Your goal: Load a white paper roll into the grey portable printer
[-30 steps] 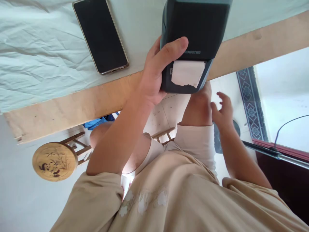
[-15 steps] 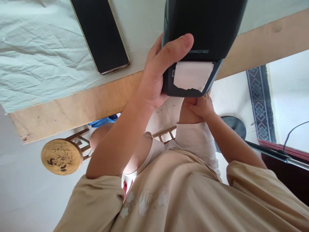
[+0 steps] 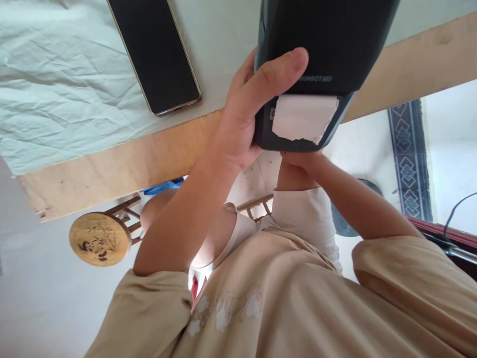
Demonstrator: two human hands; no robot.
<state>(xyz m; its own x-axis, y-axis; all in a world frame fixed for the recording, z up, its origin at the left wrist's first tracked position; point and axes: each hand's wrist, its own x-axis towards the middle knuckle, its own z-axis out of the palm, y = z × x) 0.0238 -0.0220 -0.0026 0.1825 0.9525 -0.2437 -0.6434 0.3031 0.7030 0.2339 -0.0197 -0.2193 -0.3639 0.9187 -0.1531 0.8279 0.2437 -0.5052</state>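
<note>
A black label printer [image 3: 324, 40] marked NIIMBOT hangs over the table's front edge, cut off by the top of the head view. My left hand [image 3: 257, 99] grips its left side, thumb across the top and fingers wrapped beneath. A piece of torn-edged white paper [image 3: 305, 117] covers part of the printer's lower face. My right hand [image 3: 301, 158] is under the printer's near end, above my knee. Its fingers are hidden behind the printer, so whether it touches the printer does not show.
A dark-screened phone [image 3: 156, 54] lies on the pale green cloth [image 3: 67, 84], left of the printer. The bare wooden table edge [image 3: 122, 161] runs across. Below stand a round wooden stool [image 3: 100, 238] and a dark round seat [image 3: 345, 221]; a metal rod [image 3: 462, 252] is at right.
The printer and my left hand have shifted slightly right in view. My right hand has slid further beneath the printer, hiding its fingers. The phone has stayed put.
</note>
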